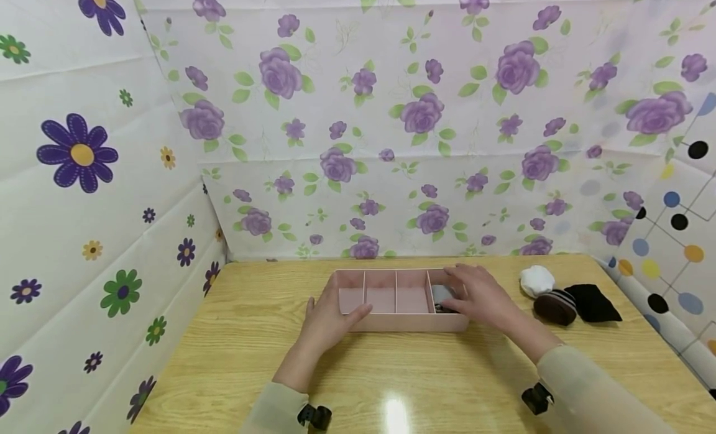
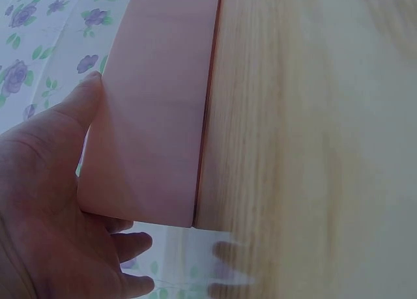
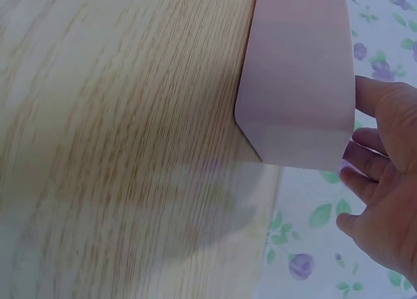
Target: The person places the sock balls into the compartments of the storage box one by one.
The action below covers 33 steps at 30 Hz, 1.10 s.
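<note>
A pink divided box (image 1: 411, 323) sits lengthwise on the wooden table, its compartments in a row. My left hand (image 1: 324, 320) grips its left end, thumb over the front rim and fingers round the corner. In the left wrist view the thumb meets the upper edge of the box (image 2: 153, 116). At the other end, my right hand (image 1: 482, 297) is over the rightmost compartment, with thumb and fingers spread around the rim. A light grey soft bundle (image 1: 442, 294) lies inside there, partly hidden by the hand. In the right wrist view the fingers (image 3: 368, 162) are loosely bent beside the box end.
To the right of the box lie a white cloth bundle (image 1: 537, 280), a dark brown rolled bundle with stripes (image 1: 555, 307) and a black folded cloth (image 1: 593, 302). The wooden table (image 1: 252, 353) ends at a flower-patterned curtain (image 1: 386, 191) behind and at patterned sheets on both sides.
</note>
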Available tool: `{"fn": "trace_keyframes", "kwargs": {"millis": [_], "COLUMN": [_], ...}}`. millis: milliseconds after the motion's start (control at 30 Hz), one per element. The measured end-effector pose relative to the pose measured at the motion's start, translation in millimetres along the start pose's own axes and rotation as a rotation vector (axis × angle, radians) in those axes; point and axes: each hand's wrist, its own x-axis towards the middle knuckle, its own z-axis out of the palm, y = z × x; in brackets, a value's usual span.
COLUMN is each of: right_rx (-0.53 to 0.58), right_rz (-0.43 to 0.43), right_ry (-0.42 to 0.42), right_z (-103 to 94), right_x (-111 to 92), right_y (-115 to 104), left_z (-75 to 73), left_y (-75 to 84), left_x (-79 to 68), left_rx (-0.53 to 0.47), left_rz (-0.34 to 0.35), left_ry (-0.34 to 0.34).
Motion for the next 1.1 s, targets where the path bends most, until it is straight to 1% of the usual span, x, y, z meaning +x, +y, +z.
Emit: {"fn": "trace_keyframes", "kwargs": {"millis": [167, 367, 667, 1100], "right_rx": [0.018, 0.001, -0.091, -0.102], "right_rz": [0.048, 0.065, 0.093, 0.161], "right_ry": [0.02, 0.055, 0.11, 0.124], "right_z": [-6.5, -16.9, -24.8, -40.5], "right_x": [-3.5, -11.3, -27.5, -43.9], "right_y": [-3.1, -2.6, 13.9, 32.5], "left_z": [0.0, 0.5, 1.4, 0.8], "left_y": [-0.8, -2.2, -2.5, -1.5], "left_x": [0.7, 2.1, 2.6, 1.3], "left_rx": [0.002, 0.006, 0.006, -0.002], "left_rz": [0.0, -0.001, 0.0, -0.005], "left_ry": [-0.001, 0.002, 0.003, 0.005]}}
